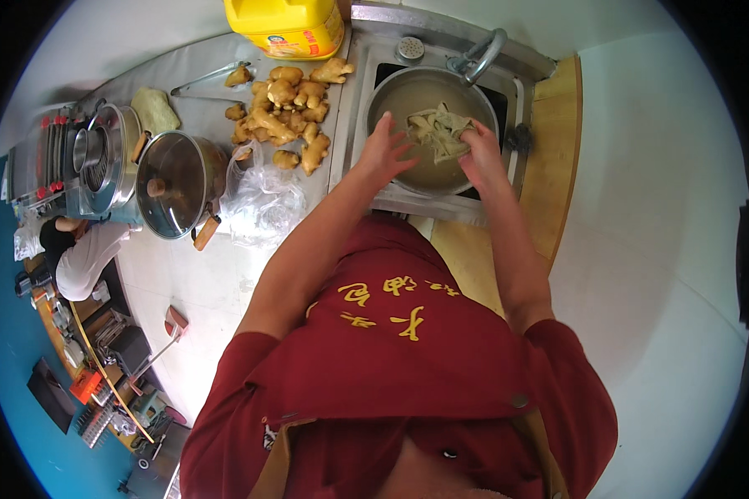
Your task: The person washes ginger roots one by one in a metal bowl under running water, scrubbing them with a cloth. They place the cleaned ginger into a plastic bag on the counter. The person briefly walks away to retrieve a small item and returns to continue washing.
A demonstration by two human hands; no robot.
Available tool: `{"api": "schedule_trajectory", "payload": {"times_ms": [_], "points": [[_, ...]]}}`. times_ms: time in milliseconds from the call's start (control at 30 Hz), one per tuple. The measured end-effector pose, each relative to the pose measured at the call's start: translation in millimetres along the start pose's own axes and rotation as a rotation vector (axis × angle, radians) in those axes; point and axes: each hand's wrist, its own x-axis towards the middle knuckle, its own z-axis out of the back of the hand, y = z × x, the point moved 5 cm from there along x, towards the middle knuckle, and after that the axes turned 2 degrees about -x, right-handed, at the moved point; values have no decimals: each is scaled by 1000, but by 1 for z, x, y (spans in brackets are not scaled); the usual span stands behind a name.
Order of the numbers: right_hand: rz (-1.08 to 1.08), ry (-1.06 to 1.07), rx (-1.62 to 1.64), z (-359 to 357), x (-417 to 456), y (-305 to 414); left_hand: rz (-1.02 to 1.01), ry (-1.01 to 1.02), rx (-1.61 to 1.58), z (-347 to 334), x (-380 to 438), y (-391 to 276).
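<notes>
A wet, greenish-beige cloth (440, 130) hangs bunched over a round metal basin (369, 118) of cloudy water (412, 169). My right hand (482, 153) grips the cloth by its right side. Over the basin's left rim, my left hand (387, 151) is held with fingers spread, holding nothing and apart from the cloth. The basin sits in a steel sink (357, 134), below a curved metal faucet (488, 59).
Ginger roots (274, 121) are heaped on the counter to the left, beside a clear plastic bag (265, 199) and a glass-lidded pot (178, 187). A yellow jug (290, 28) stands behind them. A person (87, 265) is at the far left.
</notes>
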Motion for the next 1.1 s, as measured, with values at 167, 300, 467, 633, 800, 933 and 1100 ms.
{"api": "schedule_trajectory", "payload": {"times_ms": [167,300,467,633,800,933,1100], "points": [[112,-36,75,-25,-11,-6,53,203,-275,-57,31,4],[626,-272,-1115,-37,14,-13,53,224,-186,-71,28,11],[1023,-112,-1215,-15,32,-31,83,185,-59,-66,28,16],[591,-189,-1011,11,12,-39,10,55,-80,-31,65,31],[271,-534,-1043,123,-19,-50,-26,-112,25,-26,53,11],[-16,-711,-937,169,-22,-83,-115,-209,185,-8,75,4],[-264,-488,-531,159,-7,-94,-146,-269,236,7,85,2]]}}
